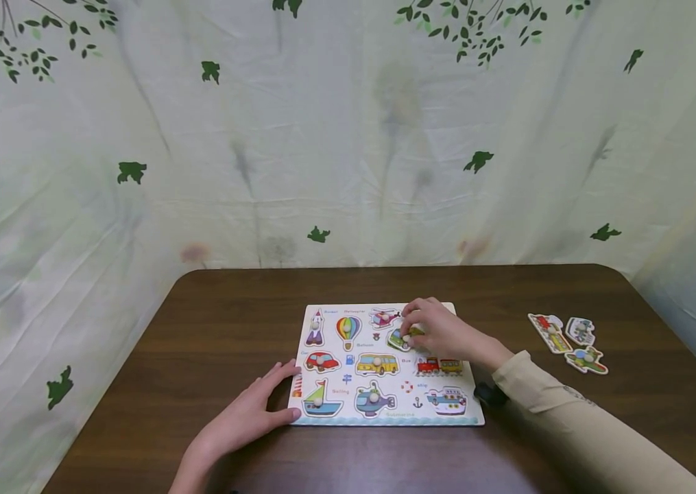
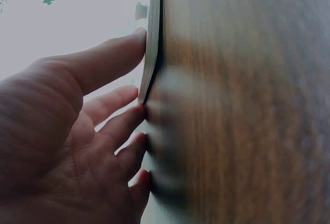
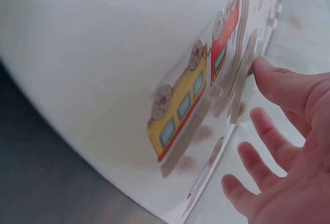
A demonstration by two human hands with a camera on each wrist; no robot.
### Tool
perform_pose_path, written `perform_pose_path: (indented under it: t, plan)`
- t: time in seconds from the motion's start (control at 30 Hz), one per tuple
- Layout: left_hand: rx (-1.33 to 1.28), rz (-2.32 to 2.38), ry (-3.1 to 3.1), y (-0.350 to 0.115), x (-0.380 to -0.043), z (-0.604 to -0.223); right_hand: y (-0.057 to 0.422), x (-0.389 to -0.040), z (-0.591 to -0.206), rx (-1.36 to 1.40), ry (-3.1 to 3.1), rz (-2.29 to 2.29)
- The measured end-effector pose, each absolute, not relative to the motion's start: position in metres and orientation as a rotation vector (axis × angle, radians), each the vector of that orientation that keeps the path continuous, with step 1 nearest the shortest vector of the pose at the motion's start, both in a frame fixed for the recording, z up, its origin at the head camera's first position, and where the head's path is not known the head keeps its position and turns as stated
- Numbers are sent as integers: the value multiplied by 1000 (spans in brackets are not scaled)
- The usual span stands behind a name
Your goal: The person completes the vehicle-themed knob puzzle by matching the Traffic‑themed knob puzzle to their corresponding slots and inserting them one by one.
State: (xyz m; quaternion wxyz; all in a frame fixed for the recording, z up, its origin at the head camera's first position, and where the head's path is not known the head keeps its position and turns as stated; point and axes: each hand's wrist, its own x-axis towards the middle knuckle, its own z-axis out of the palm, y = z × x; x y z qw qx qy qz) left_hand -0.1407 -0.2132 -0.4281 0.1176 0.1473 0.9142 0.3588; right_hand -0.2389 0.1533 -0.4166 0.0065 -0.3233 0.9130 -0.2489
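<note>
Beige sleeve point(image 1: 594, 425) at near right, with right hand point(image 1: 446, 335) extended over far right part of puzzle board point(image 1: 406, 405) on counter point(image 1: 218, 329). Green vehicle piece point(image 1: 396, 340), at board's far right, apparently pinched between thumb and fingers; contact partly hidden, seating unclear. Board's left edge touched by straightened fingers of left hand point(image 1: 245, 412). Piece judged light, stiff, fairly smooth; best grasped by raised knob, as seen on bus piece point(image 1: 387, 366).

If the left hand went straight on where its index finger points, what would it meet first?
Probably the red car piece, just inside the edge of the puzzle board that the left hand touches; height is hard to judge, so it might pass over.
</note>
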Motion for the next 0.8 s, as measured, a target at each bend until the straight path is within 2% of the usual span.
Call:
perform_pose_path:
  t: [0.8]
  plan:
    - [406, 1038, 2677, -213, -140, -425, 146, -246, -409, -899, 2836, -594]
